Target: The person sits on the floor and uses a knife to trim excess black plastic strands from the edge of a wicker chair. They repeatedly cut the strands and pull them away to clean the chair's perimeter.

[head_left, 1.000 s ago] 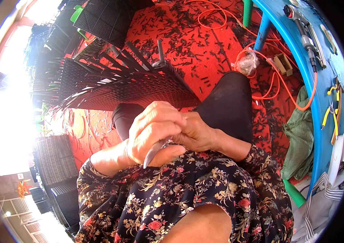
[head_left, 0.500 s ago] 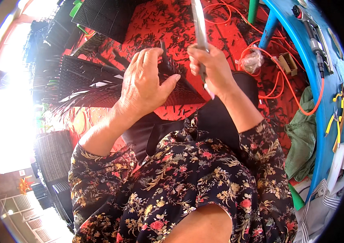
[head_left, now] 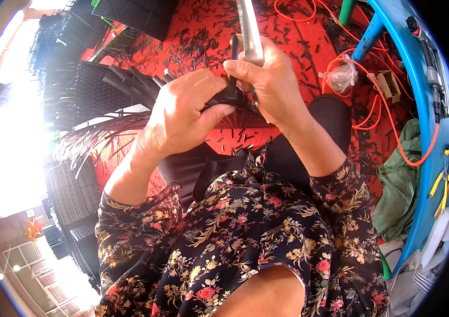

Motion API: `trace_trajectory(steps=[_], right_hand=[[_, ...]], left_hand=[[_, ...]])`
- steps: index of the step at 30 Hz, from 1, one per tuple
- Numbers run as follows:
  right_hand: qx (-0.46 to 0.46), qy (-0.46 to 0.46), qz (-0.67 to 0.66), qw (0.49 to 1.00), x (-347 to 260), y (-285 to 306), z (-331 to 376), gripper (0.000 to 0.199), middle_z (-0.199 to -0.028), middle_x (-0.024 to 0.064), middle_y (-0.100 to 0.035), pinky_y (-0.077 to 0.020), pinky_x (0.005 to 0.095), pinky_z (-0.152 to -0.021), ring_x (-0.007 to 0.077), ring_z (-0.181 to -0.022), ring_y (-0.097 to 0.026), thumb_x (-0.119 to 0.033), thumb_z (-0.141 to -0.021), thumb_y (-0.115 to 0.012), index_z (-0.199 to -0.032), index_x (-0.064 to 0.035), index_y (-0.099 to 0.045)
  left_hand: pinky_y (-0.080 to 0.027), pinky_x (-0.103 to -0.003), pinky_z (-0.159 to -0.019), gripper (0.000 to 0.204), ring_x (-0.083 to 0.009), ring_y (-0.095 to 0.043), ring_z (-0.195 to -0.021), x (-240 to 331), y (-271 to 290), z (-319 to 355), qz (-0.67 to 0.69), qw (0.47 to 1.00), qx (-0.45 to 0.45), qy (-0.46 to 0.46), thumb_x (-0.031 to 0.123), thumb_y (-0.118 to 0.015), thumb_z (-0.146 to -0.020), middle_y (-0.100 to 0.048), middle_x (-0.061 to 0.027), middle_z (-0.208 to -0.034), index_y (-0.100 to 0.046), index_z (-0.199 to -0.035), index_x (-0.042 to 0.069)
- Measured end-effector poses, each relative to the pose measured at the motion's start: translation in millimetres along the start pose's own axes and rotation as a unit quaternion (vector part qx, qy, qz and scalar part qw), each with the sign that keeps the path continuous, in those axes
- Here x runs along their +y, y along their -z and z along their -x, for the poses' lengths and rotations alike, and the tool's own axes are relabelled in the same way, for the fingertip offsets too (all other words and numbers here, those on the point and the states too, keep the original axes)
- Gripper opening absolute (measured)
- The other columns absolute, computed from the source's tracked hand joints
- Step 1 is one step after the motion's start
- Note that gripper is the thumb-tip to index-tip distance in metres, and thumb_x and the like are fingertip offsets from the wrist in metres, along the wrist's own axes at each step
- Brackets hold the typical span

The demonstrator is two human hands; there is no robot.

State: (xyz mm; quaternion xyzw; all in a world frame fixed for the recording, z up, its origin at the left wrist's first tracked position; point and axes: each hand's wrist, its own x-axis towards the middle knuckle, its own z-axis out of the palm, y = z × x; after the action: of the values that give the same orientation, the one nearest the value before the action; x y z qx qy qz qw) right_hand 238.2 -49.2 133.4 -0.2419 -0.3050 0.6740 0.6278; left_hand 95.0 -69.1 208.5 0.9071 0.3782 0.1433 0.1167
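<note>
A grey metal blade is gripped upright in the clenched right hand. Black strips are pinched by the left hand, just beside it. Right of the blade, a clear plastic bag and small cardboard box are seen on the red floor.

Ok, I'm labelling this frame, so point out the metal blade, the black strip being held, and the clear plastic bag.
metal blade point(head_left: 249, 26), head view, on its flat grey face above the fist.
black strip point(head_left: 233, 47), head view, on its upper end.
clear plastic bag point(head_left: 342, 78), head view, on its crumpled middle.
</note>
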Motion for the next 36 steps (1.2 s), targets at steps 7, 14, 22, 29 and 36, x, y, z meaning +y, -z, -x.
trace_trajectory(steps=[7, 14, 22, 29, 36], right_hand=[[0.030, 0.010, -0.116, 0.993, 2.2, -1.2, 10.9, 0.018, -0.067, 0.0016, -0.052, -0.0392, 0.0189, -0.048, 0.0054, -0.054, -0.048, 0.000, -0.080, -0.063, -0.085, -0.0032, -0.046], [0.046, 0.002, -0.086, 0.995, -15.8, -0.1, 21.0, 0.019, -0.069, 0.0008, -0.053, -0.0428, 0.0185, -0.049, 0.0062, -0.057, -0.051, 0.003, -0.079, -0.062, -0.088, -0.0033, -0.047], [0.049, 0.032, -0.044, 0.997, -23.9, 6.3, 26.4, 0.020, -0.069, 0.0020, -0.054, -0.0438, 0.0195, -0.050, 0.0078, -0.058, -0.053, 0.004, -0.077, -0.063, -0.090, -0.0010, -0.049], [0.036, -0.024, -0.054, 0.998, -16.2, 13.9, 13.8, 0.027, -0.068, 0.0053, -0.052, -0.0380, 0.0214, -0.045, 0.0088, -0.050, -0.047, 0.005, -0.077, -0.062, -0.096, -0.0006, -0.044], [0.013, -0.059, -0.033, 0.998, -12.4, 20.6, 8.6, 0.027, -0.069, 0.0040, -0.051, -0.0380, 0.0208, -0.045, 0.0081, -0.051, -0.047, -0.001, -0.078, -0.064, -0.096, -0.0021, -0.044]], left_hand=[[-0.044, -0.034, -0.059, 0.028, -0.0306, -0.056, -0.067, 5.0, -1.0, 2.7, 0.008, 1.000, 0.029, -0.005, 0.014, -0.069, -0.070, -0.057, -0.0135, -0.079, -0.057, -0.089, -0.003], [-0.047, -0.036, -0.059, 0.031, -0.0307, -0.057, -0.069, 14.4, -6.4, 4.4, 0.015, 0.997, 0.071, -0.013, 0.005, -0.070, -0.063, -0.057, -0.0118, -0.077, -0.059, -0.092, 0.001], [-0.047, -0.036, -0.057, 0.032, -0.0287, -0.057, -0.068, 16.6, -10.1, 4.8, 0.022, 0.996, 0.080, -0.023, 0.004, -0.071, -0.062, -0.056, -0.0103, -0.075, -0.060, -0.091, 0.002], [-0.047, -0.034, -0.058, 0.028, -0.0288, -0.059, -0.068, 15.7, -11.9, 4.7, 0.024, 0.996, 0.083, -0.024, 0.004, -0.068, -0.066, -0.059, -0.0126, -0.078, -0.061, -0.093, -0.001], [-0.047, -0.035, -0.056, 0.030, -0.0289, -0.057, -0.067, 9.0, -17.9, 4.3, 0.016, 0.994, 0.105, -0.031, 0.005, -0.070, -0.062, -0.056, -0.0095, -0.074, -0.060, -0.091, 0.003]])
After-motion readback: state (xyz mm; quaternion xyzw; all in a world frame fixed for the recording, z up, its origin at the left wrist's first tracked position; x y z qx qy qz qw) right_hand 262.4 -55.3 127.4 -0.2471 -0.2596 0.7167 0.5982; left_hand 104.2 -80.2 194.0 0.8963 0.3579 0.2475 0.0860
